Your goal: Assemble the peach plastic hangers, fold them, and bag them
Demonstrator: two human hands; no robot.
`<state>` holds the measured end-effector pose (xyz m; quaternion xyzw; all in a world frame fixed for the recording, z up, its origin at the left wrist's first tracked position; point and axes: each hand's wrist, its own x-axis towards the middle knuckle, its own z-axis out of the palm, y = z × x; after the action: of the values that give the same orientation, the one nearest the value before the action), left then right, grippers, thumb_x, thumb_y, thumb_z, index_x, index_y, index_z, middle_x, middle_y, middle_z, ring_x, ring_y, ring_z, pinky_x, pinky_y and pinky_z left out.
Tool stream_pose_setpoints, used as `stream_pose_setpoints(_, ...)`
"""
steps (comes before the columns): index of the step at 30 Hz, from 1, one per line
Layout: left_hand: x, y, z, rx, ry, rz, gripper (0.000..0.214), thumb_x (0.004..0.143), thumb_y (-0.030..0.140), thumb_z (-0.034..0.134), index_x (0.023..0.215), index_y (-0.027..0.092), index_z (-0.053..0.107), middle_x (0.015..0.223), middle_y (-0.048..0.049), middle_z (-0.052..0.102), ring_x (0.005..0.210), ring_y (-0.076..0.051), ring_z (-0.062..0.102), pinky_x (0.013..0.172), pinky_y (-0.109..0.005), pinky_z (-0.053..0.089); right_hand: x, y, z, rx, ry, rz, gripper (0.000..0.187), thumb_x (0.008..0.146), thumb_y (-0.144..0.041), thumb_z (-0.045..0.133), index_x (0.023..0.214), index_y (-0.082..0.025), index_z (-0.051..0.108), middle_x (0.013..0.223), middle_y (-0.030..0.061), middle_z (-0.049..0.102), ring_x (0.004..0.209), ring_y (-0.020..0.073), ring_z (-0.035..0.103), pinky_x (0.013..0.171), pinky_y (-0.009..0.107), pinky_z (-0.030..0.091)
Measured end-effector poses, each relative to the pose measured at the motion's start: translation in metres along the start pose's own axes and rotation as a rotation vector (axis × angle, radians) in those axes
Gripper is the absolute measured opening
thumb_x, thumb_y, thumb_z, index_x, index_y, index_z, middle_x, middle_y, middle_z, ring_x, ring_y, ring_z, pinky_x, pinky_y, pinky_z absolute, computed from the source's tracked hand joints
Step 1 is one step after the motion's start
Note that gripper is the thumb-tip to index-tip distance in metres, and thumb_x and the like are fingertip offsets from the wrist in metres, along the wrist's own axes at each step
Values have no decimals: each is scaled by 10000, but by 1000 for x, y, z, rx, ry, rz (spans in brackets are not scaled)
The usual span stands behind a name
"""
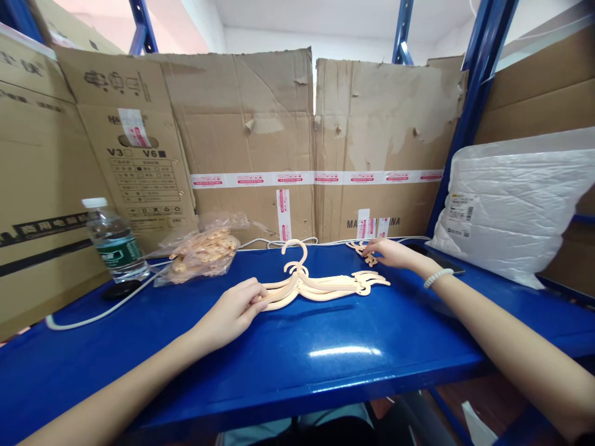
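1. Your left hand rests on the blue counter, with its fingers closed on the left tip of the stack of peach hangers lying mid-counter.
2. Your right hand reaches toward the back, fingertips on the small peach clips. I cannot tell whether it grips them.
3. A bag of clips and a water bottle sit at the far left.

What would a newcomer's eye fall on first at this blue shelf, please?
Probably the stack of peach hangers in the middle of the blue shelf, with the left hand touching its left end. Next, the right hand resting on small peach pieces by the cardboard wall, then the clear bag of similar pieces beside a water bottle at the left.
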<state>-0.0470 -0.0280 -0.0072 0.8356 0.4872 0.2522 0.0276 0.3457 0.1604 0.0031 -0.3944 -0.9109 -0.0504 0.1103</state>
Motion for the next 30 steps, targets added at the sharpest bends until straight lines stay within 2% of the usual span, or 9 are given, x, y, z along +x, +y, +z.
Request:
stream_pose_setpoints(4, -1, -2, 1, 3, 1, 13, 239, 918, 312, 398, 742, 194, 509, 741, -8, 516, 652, -152, 490, 608, -260, 375, 4, -11, 2, -87, -43, 8, 295, 731, -38, 522, 889, -185, 723, 954, 84, 684, 908, 213, 616, 775, 281, 449)
stream_pose_setpoints(8, -1, -2, 1, -4, 16, 8, 238, 917, 299, 402, 723, 192, 490, 746, -7, 511, 650, -149, 481, 611, -259, 371, 3, -16, 1, -138, 2, -13, 275, 752, -49, 512, 864, -181, 726, 906, 90, 687, 875, 218, 615, 767, 294, 446)
stream_pose_setpoints(14, -1, -2, -1, 3, 6, -16, 211, 902, 290, 414, 743, 189, 509, 746, -7, 510, 650, -151, 481, 611, -263, 373, 1, -8, -3, 119, 189, -73, 285, 852, -194, 471, 950, -175, 738, 960, 101, 686, 898, 223, 623, 826, 342, 466)
stream_pose_setpoints(16, -1, -2, -1, -1, 11, -12, 208, 901, 285, 412, 749, 188, 515, 753, -9, 517, 663, -153, 488, 620, -264, 379, -1, -8, -9, 199, 327, -7, 272, 849, -284, 508, 912, -168, 745, 922, 106, 662, 838, 222, 612, 794, 352, 471)
stream_pose_setpoints(18, -1, -2, -1, -11, 23, -5, 207, 904, 285, 411, 759, 188, 522, 758, -10, 521, 674, -153, 496, 629, -264, 387, -6, -14, -16, 323, 486, 158, 283, 819, -362, 559, 890, -154, 738, 816, 87, 630, 717, 198, 579, 708, 344, 473)
stream_pose_setpoints(21, -1, -2, -1, -14, 48, -5, 212, 910, 294, 406, 777, 188, 531, 746, -7, 515, 671, -153, 498, 626, -264, 392, -13, -31, -27, 737, 608, 393, 318, 774, -390, 614, 955, -142, 699, 605, 7, 530, 529, 137, 468, 546, 299, 434)
stream_pose_setpoints(23, -1, -2, -1, -14, 61, -6, 223, 917, 302, 399, 784, 186, 536, 747, -8, 515, 671, -154, 496, 624, -265, 393, -16, -47, -30, 1068, 582, 440, 311, 732, -346, 661, 972, -148, 680, 579, -13, 508, 507, 119, 452, 511, 275, 429)
stream_pose_setpoints(25, -1, -3, -1, -17, 72, -9, 233, 922, 306, 395, 787, 185, 541, 757, -11, 519, 679, -154, 496, 632, -268, 395, -16, -64, -30, 1306, 478, 427, 281, 695, -291, 700, 941, -157, 680, 671, 21, 584, 573, 123, 508, 543, 266, 469)
stream_pose_setpoints(30, 0, -8, 0, 1, 101, -12, 214, 911, 306, 413, 802, 188, 553, 769, -12, 529, 697, -158, 503, 643, -271, 400, -10, -93, -17, 1523, 201, 403, 229, 783, -320, 659, 915, -134, 675, 869, 92, 669, 642, 115, 557, 592, 257, 515)
